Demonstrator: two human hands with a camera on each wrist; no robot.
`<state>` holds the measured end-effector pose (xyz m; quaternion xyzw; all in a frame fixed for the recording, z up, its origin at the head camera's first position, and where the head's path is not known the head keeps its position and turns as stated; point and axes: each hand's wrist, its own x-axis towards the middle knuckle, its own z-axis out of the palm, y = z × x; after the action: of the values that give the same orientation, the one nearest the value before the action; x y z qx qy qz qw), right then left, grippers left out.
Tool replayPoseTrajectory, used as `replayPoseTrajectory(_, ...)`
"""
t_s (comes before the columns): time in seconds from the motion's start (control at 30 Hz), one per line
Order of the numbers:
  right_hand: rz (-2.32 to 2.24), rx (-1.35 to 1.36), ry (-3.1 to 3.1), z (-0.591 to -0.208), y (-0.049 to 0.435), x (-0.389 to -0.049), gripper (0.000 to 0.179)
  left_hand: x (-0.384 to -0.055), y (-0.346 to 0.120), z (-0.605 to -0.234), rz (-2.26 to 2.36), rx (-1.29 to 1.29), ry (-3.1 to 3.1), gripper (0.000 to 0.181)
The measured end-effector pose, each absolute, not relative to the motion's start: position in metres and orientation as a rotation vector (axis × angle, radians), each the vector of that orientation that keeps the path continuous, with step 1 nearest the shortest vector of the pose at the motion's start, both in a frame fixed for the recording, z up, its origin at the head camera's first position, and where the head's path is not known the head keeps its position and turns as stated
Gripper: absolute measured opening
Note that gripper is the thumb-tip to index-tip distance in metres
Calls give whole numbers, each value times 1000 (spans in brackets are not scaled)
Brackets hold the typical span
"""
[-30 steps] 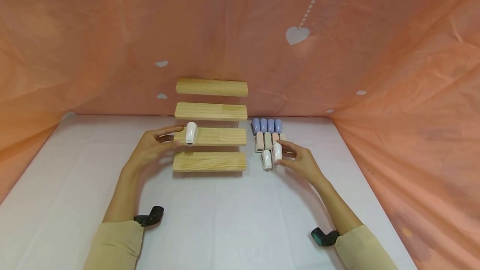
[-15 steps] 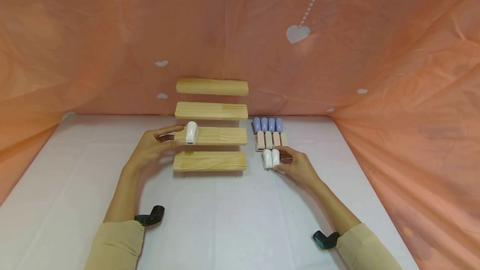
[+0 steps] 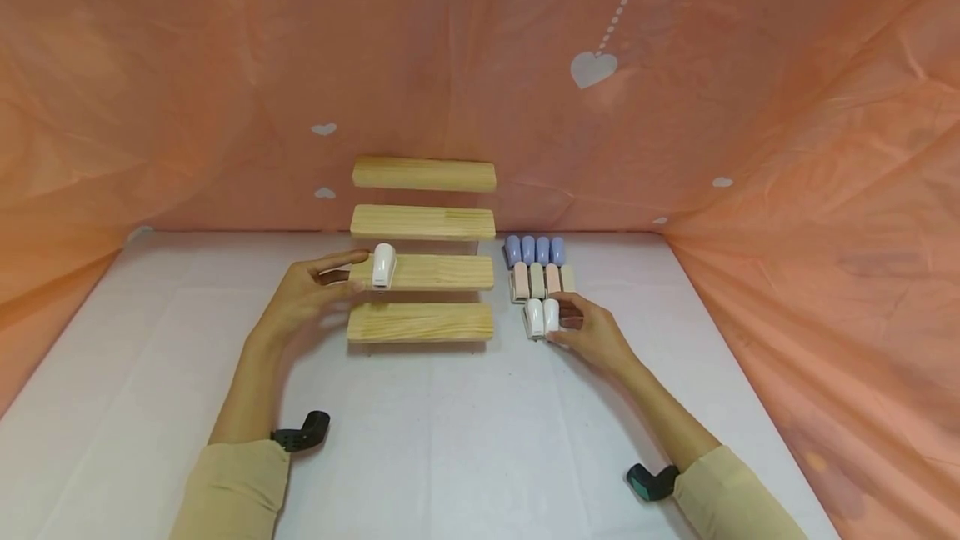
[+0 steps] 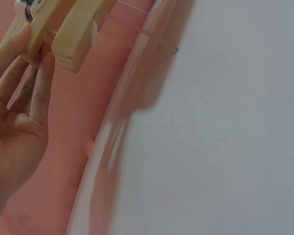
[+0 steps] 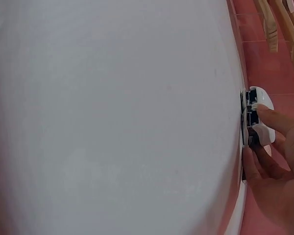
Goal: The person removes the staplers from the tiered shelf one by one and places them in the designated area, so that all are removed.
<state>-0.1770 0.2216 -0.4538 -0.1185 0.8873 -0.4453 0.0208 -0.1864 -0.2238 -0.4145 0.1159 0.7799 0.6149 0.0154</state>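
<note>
A stepped wooden display shelf (image 3: 442,273) stands at the back of the table in the head view. My left hand (image 3: 311,290) holds the left end of its second plank from the bottom, as the left wrist view also shows. Near that end a white mini stapler (image 3: 383,263) sits on the same plank. Right of the shelf, my right hand (image 3: 597,333) pinches another white mini stapler (image 3: 552,314) on the table. A third white mini stapler (image 3: 534,318) stands directly beside it. In the right wrist view, my fingers (image 5: 274,117) touch the pinched stapler's side.
Behind the white pair is a row of pink and pale green mini staplers (image 3: 536,280), and farther back a row of lavender ones (image 3: 542,251). White cloth covers the table (image 3: 480,440). An orange curtain (image 3: 465,48) with hearts hangs behind and along both sides.
My right hand has brought its white stapler down beside the other white one, then stayed nearly still. My left hand keeps its place at the shelf.
</note>
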Motion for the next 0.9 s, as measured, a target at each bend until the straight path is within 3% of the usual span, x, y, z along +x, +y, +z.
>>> replayPoseTrajectory(0.33,-1516,-477,2777,-445,223,-181,60,-189,-224,-414,1951,354,2382,52)
replayPoseTrajectory(0.7,-1809,-634,2655,-399,190,-167,49,-188,-224,-415,1971,349,2385,52)
replayPoseTrajectory(0.9,-1899,-785,2559,-408,171,-177,49,-188,-224,-416,1964,347,2384,52)
